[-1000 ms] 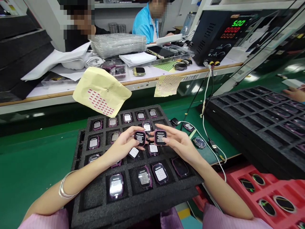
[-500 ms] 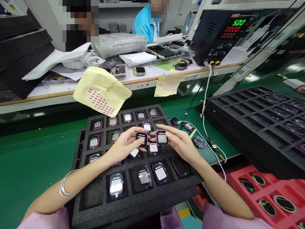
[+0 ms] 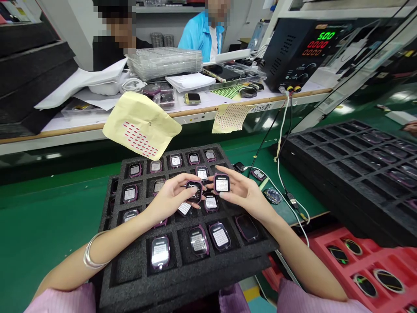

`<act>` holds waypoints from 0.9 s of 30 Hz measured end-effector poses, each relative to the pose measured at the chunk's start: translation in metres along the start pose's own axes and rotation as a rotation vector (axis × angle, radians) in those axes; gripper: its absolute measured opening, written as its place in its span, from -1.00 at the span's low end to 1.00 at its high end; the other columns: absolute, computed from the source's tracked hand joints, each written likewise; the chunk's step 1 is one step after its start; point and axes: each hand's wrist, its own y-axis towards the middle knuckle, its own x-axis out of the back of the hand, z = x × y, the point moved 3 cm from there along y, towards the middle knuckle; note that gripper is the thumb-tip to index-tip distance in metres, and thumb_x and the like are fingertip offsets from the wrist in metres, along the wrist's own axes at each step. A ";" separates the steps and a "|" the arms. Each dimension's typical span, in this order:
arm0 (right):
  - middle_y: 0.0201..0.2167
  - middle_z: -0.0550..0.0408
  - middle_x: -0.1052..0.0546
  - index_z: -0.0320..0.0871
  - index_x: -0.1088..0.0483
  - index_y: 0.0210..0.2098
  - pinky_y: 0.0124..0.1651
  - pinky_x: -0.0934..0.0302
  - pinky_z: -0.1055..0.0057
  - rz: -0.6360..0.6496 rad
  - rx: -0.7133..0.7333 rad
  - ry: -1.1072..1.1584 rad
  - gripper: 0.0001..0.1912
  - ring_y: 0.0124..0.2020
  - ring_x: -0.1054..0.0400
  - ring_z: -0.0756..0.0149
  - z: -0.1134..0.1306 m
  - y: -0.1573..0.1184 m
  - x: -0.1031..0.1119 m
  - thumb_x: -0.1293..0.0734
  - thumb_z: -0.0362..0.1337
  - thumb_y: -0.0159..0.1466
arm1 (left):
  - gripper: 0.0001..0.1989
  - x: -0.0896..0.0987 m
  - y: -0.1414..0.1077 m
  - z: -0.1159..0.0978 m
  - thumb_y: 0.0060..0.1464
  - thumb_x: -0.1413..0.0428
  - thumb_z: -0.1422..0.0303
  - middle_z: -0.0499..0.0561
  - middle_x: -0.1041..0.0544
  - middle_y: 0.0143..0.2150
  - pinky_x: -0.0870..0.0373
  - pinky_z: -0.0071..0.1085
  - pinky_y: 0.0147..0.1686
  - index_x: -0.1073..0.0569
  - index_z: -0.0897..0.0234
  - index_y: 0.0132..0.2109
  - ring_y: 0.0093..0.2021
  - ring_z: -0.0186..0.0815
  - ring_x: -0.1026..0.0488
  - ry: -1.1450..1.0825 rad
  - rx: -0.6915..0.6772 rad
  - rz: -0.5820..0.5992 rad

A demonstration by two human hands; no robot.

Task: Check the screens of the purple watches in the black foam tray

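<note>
Over a black foam tray (image 3: 128, 266), I hold two purple-rimmed smartwatch bodies side by side. My left hand (image 3: 176, 191) is closed around a smartwatch (image 3: 194, 192) with a mostly dark screen; the thumb lies on its face. Between the fingers and thumb of my right hand (image 3: 243, 190) is another smartwatch (image 3: 222, 184), its screen lit with a white grid. Similar watches sit in the tray's compartments below, such as a lit watch (image 3: 160, 252) at the front and a dark-screened watch (image 3: 246, 228) at the right. My hands hide part of the middle rows.
A power supply (image 3: 299, 54) stands on the shelf ahead, with cables (image 3: 279, 130) hanging down. More foam trays (image 3: 325, 178) are stacked at right, above a red tray (image 3: 355, 261) with round parts. Yellow paper (image 3: 143, 124) hangs off the shelf edge. Two people sit beyond.
My left thumb has shifted on the left watch, whose screen text is no longer readable. The right thumb has slid off the right watch's face to its lower edge, uncovering the grid.
</note>
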 end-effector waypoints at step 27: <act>-0.10 -0.18 -0.43 -0.18 -0.38 -0.06 -0.18 -0.34 0.16 -0.156 0.117 -1.523 -0.68 -0.16 -0.39 0.04 0.006 -0.085 -0.005 -0.07 -0.21 0.41 | -0.63 0.006 -0.010 0.005 -0.02 -0.17 0.45 0.01 -0.44 -0.11 -0.28 -0.35 -0.03 -0.35 0.22 -0.02 -0.09 -0.25 -0.40 0.474 -0.250 -0.051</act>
